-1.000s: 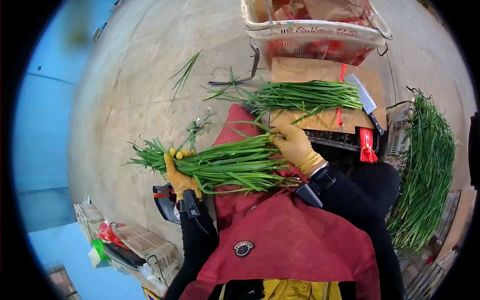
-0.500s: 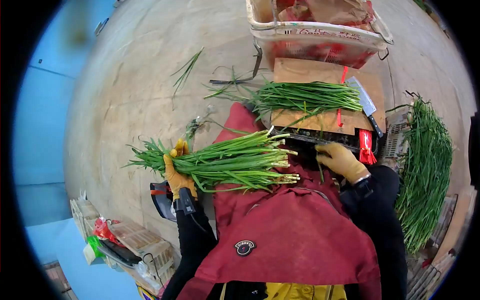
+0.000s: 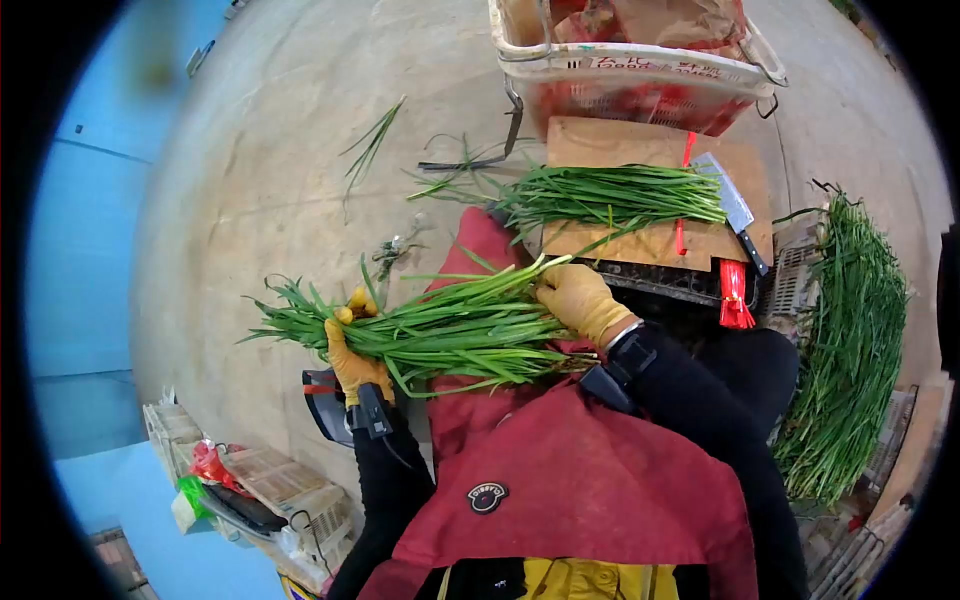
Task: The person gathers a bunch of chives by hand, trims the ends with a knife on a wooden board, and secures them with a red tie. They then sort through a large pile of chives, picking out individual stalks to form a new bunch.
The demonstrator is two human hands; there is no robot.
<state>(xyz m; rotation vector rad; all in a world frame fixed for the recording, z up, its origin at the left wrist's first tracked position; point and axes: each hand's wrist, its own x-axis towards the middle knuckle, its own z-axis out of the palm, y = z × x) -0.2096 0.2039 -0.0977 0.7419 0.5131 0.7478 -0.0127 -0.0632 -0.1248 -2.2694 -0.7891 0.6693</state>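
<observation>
My left hand [image 3: 355, 350], in a yellow glove, is wrapped round the leafy part of a bunch of Chinese chives [image 3: 450, 330] held over my lap. The leaf tips point left and the pale stem ends point right. At those stem ends is my right hand [image 3: 585, 300], gloved too, its fingers pinched on some of the chives; the fingertips are partly hidden. A second pile of chives [image 3: 620, 195] lies on a brown board [image 3: 590, 237] ahead of me. Beside that pile rests a kitchen knife [image 3: 730, 205] with a black handle.
Red ties [image 3: 735, 295] hang at the board's near edge. Behind it stands a white crate [image 3: 640, 65]. A large heap of chives [image 3: 850, 340] is at my right. Loose leaves [image 3: 375, 140] lie on the concrete floor [image 3: 270, 180]. More crates [image 3: 290, 475] stand at lower left.
My right hand has moved left from beside the bunch onto its stem ends and closed there. The left hand keeps its hold, almost unmoved.
</observation>
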